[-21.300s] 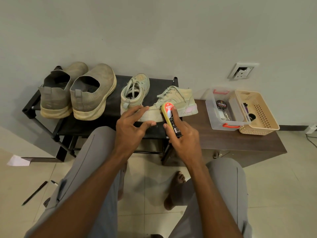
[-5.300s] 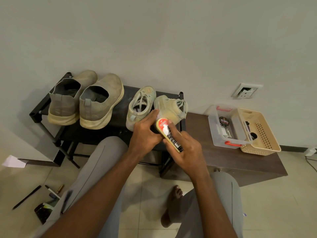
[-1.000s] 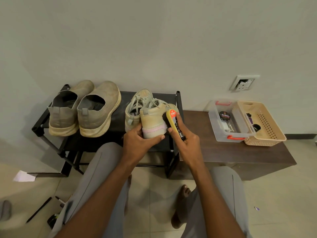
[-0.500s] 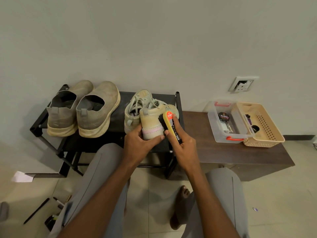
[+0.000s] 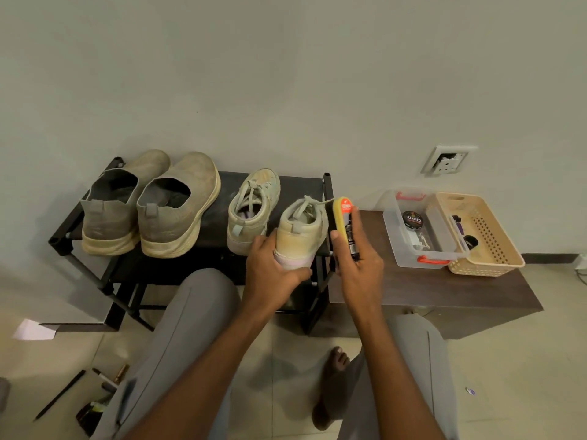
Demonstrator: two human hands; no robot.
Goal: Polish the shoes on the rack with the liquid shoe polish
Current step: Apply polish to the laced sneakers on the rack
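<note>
A pale laced sneaker (image 5: 301, 230) stands at the right end of the black shoe rack (image 5: 295, 185), heel toward me. My left hand (image 5: 273, 271) grips its heel and sole from below. My right hand (image 5: 359, 265) holds the liquid shoe polish bottle (image 5: 346, 223), yellow and black with a red label, its top end against the sneaker's right side. The sneaker's twin (image 5: 254, 208) sits just left of it. Two large grey slip-on shoes (image 5: 178, 204) fill the rack's left half.
A dark wooden bench (image 5: 444, 290) adjoins the rack on the right, carrying a clear box (image 5: 413, 230) with a polish tin and a beige basket (image 5: 482, 230). A wall socket (image 5: 448, 160) is above. Pens and small items (image 5: 95, 395) lie on the floor left of my knee.
The bottle has slid from the sneaker's heel to its right side, farther up along the shoe. My left hand has kept its grip on the heel.
</note>
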